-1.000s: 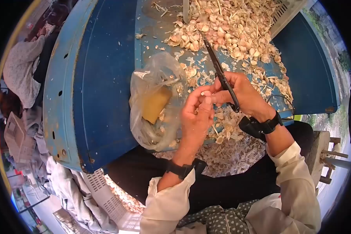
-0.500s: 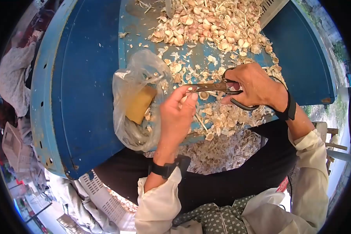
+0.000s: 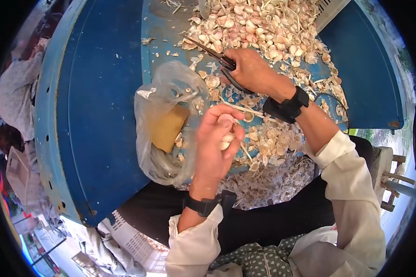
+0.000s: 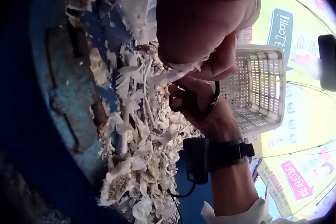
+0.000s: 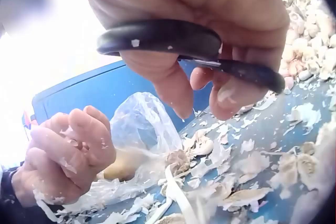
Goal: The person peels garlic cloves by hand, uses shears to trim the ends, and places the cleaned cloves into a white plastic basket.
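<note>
In the head view my left hand curls round garlic cloves, pale and pinkish, showing between the thumb and fingers. My right hand is farther forward, at the near edge of the garlic pile. It holds dark-handled scissors, blades pointing to the far left. The right wrist view shows a black scissor handle looped round the thumb, with thumb and fingertips over the littered tabletop. There the left hand is closed up, its contents mostly hidden.
Left of the hands lies a clear plastic bag with a yellowish block inside. Dry peels and stems litter the blue tabletop. A raised blue side panel stands at left, and a white slatted crate stands beyond the pile.
Half a second ago the scissor blades were at my left fingertips. Since then the right hand has moved forward and left, swinging the blades away, while the left hand keeps hold of the cloves.
</note>
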Action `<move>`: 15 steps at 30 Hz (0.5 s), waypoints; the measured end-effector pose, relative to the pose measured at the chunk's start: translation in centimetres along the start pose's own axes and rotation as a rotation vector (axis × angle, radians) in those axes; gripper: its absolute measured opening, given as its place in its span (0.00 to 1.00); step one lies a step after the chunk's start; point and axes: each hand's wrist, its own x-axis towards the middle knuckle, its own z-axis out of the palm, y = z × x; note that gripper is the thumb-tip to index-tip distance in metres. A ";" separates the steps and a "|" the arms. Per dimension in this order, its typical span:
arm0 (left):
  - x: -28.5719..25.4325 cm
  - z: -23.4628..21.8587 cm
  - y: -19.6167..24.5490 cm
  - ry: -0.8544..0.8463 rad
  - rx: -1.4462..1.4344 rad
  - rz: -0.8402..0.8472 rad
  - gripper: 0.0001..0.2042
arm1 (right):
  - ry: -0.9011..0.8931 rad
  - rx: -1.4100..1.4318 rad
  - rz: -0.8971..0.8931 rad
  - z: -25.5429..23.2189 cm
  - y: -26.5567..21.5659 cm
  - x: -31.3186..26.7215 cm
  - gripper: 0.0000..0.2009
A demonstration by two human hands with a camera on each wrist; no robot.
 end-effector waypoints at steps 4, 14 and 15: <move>0.0 -0.5 -0.4 0.095 0.028 0.004 0.09 | -0.028 0.036 0.012 2.9 0.3 1.6 0.14; 0.7 0.2 -1.9 0.206 0.201 0.017 0.12 | 0.060 0.583 0.266 -0.8 -5.2 -6.0 0.08; 0.5 -0.1 -2.0 0.204 0.204 0.017 0.12 | 0.063 0.584 0.266 -0.7 -5.6 -6.5 0.08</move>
